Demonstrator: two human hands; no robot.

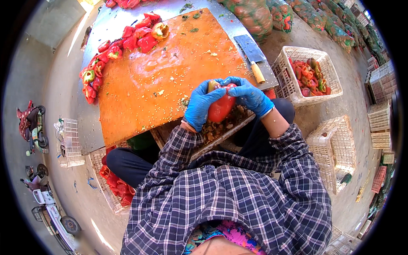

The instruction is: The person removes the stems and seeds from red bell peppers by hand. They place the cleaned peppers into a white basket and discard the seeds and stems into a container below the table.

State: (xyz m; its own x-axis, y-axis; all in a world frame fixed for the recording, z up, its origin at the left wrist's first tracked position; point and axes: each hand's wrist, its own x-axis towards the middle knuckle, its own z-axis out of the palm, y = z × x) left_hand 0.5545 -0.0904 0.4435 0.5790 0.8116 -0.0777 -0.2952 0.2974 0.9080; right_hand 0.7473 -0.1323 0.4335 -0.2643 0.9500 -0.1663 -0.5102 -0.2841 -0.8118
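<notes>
A red bell pepper (220, 108) is held between my two blue-gloved hands, just off the near right edge of an orange board (144, 89). My left hand (199, 104) closes round its left side, and my right hand (247, 94) grips its upper right. The thumbs meet near the top of the pepper, where a greenish part shows. Below the hands is a wooden-edged tray (223, 138) with seeds and scraps in it. A cleaver (250, 50) with a wooden handle lies on the metal table to the right of the board, out of my hands.
Cut red peppers (146, 36) lie along the board's far left edge. A white crate (312, 98) of pepper pieces stands at right, with another crate (333, 151) nearer. A crate of red peppers (119, 187) sits by my left knee. Filled mesh sacks (250, 17) stand behind.
</notes>
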